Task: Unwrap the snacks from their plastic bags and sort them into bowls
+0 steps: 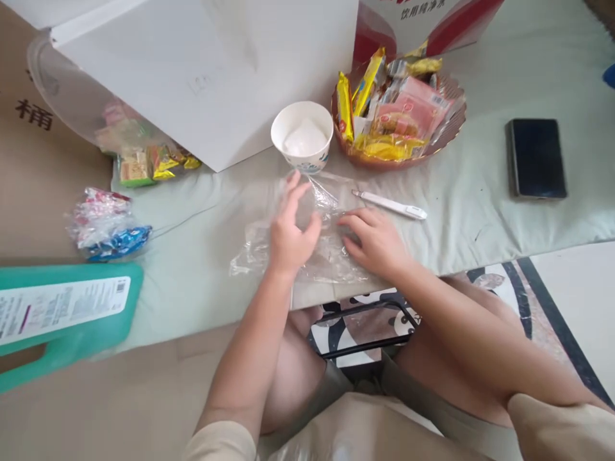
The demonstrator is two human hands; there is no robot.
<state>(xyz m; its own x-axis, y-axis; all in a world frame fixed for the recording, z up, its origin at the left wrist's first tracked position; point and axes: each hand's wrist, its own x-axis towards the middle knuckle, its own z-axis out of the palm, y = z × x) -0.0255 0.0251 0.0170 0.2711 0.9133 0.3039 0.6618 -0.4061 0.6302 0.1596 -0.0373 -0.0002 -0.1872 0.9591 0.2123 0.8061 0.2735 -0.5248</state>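
Observation:
A clear plastic bag lies crumpled on the pale green cloth at the table's near edge. My left hand rests on the bag's left part, fingers stretched toward the far side and slightly spread. My right hand lies on the bag's right part, fingers flat and pointing left. Just beyond the bag stands a white paper cup with something white inside. A white pen-like stick lies right of the bag, close to my right hand.
A brown bowl of wrapped snacks stands behind the stick. A black phone lies at the right. A white box fills the back left, a clear tub of snacks beside it. Wrapped sweets and a teal container are left.

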